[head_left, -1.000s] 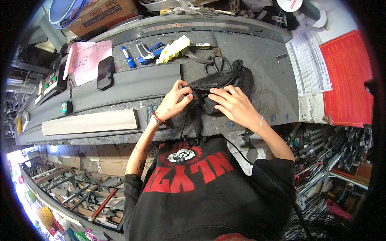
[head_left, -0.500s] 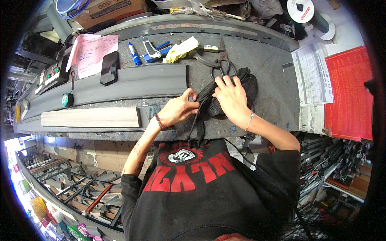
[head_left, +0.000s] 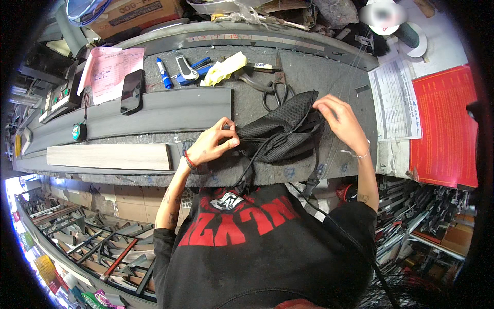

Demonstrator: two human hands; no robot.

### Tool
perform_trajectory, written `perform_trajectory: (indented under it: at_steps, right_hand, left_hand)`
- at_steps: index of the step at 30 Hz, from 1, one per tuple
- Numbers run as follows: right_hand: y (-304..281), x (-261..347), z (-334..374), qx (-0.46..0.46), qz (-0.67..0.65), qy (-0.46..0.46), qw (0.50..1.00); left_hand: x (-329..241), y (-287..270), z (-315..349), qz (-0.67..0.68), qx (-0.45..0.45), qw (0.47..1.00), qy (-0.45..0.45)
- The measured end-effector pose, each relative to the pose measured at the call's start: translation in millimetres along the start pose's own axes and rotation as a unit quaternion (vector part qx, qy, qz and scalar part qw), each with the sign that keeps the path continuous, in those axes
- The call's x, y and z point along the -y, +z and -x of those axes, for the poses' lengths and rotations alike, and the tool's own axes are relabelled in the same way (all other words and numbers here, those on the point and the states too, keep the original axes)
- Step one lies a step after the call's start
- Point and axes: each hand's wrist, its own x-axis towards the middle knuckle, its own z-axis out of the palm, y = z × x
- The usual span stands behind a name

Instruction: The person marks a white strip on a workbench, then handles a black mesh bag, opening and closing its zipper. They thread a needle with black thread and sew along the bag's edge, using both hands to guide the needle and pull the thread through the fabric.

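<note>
A black mesh bag (head_left: 280,131) lies on the grey carpeted bench in front of me, with thin black cords and a strap hanging toward my body. My left hand (head_left: 212,144) is closed on the bag's left end, thumb and fingertips pressed together. At the upper right corner, my right hand (head_left: 339,121) pinches the bag's edge and holds it raised, so the mesh stretches between both hands. Just beyond the bag lie black-handled scissors (head_left: 278,92), whose handles the bag partly covers.
Left of the bag are a dark grey board (head_left: 170,109), a pale wood-grain strip (head_left: 108,157), a phone (head_left: 132,91) and a tape measure (head_left: 78,132). Farther back sit a blue marker (head_left: 164,74) and a crumpled yellow cloth (head_left: 225,69). Papers and a red sheet (head_left: 443,126) lie right.
My right hand has moved right, drawing the bag's corner up and out, so the bag is spread wider. My left hand stays on its end. The whole view has shifted slightly.
</note>
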Motion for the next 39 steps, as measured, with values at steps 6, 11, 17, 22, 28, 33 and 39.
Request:
perform_trajectory:
  at_steps: [6,11,17,22,28,33,39]
  right_hand:
    - [8.7,-24.4,-2.4,0.145,0.092,0.025,0.985]
    - [18.5,-24.7,1.2,0.169,0.273,-0.066,0.945]
    - [19.4,-27.7,7.2,0.113,0.306,-0.135,0.936]
    - [21.4,-18.1,30.3,0.033,0.313,-0.105,0.943]
    - [30.7,-20.7,38.0,0.008,0.124,-0.051,0.991]
    - [33.6,-19.2,60.1,0.026,0.109,-0.057,0.992]
    - [43.7,-12.1,83.7,0.065,0.149,-0.089,0.983]
  left_hand:
    - [-27.7,13.9,-16.9,-0.077,-0.084,0.992,-0.047]
    - [-50.6,38.2,-44.0,-0.178,-0.153,0.972,0.000]
    - [-50.1,40.2,-56.4,-0.152,-0.102,0.982,-0.038]
    - [-49.7,40.1,-46.1,-0.097,-0.162,0.979,-0.074]
    - [-44.3,45.4,-39.4,-0.123,-0.175,0.974,-0.076]
    - [-37.4,38.8,-38.7,-0.184,-0.124,0.971,-0.093]
    - [-56.1,36.2,-54.0,-0.191,-0.120,0.972,-0.059]
